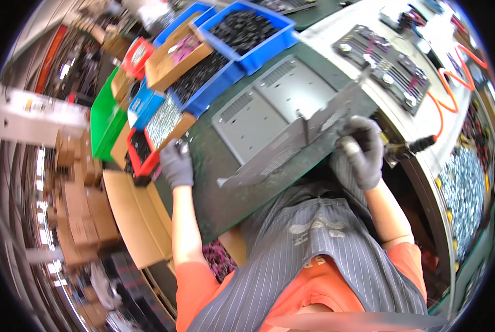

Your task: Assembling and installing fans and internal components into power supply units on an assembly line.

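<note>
My left hand [176, 164], in a grey glove, is beside the red bin [143, 160] of black parts, at the left edge of the dark green work table [203, 191]. Its fingers are bent together, with something small and shiny at their tips that I cannot make out. My right hand [363, 152], also gloved, has thumb and fingers closed at the right part of a thin grey metal panel [280, 150] with slots, which stands tilted over the table. Behind that panel, two grey metal plates [297, 88] [249, 124] with vents and small holes lie side by side.
Blue bins [289, 33] of black parts stand at the back, beside a cardboard box [173, 69], a green bin [101, 119] and a box of silver screws [164, 123]. At right are a black fixture [380, 66], an orange coiled hose [444, 105] and a bag of shiny small parts [463, 193].
</note>
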Tool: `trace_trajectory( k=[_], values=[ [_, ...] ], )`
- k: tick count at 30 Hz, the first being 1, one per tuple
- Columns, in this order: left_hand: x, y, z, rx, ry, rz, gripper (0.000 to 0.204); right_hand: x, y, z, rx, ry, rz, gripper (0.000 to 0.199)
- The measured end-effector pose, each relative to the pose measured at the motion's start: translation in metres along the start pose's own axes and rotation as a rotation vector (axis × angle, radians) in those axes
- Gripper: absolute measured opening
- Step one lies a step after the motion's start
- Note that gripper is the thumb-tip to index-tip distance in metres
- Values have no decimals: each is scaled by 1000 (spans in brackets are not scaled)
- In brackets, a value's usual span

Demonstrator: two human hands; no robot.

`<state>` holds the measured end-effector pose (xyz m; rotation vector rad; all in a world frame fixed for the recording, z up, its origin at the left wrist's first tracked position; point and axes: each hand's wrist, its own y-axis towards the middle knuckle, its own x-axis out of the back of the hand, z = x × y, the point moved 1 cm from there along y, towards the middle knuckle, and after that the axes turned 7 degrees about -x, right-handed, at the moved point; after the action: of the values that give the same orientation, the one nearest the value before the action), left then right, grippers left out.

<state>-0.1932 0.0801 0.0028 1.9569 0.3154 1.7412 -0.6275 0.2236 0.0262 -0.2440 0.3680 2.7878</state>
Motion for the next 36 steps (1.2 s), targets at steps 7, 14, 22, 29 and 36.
trace_trajectory(
  k=[7, 14, 22, 29, 36],
  values=[
    [131, 73, -152, 160, -1640, 416, 49, -51, 28, 69, 807, -515, 287, 35],
    [176, 95, -266, -327, -1381, 919, 42, -38, 50, 110, 850, -671, 108, 44],
    [137, 138, -296, -594, -1014, 572, 40, 29, 61, 77, 65, 30, 105, 32],
    [109, 128, -331, -928, -386, 510, 40, 46, 75, 53, 123, -243, 332, 27],
    [108, 116, -344, -1023, -125, 273, 46, 46, 92, 47, 128, -121, 295, 30]
  ],
)
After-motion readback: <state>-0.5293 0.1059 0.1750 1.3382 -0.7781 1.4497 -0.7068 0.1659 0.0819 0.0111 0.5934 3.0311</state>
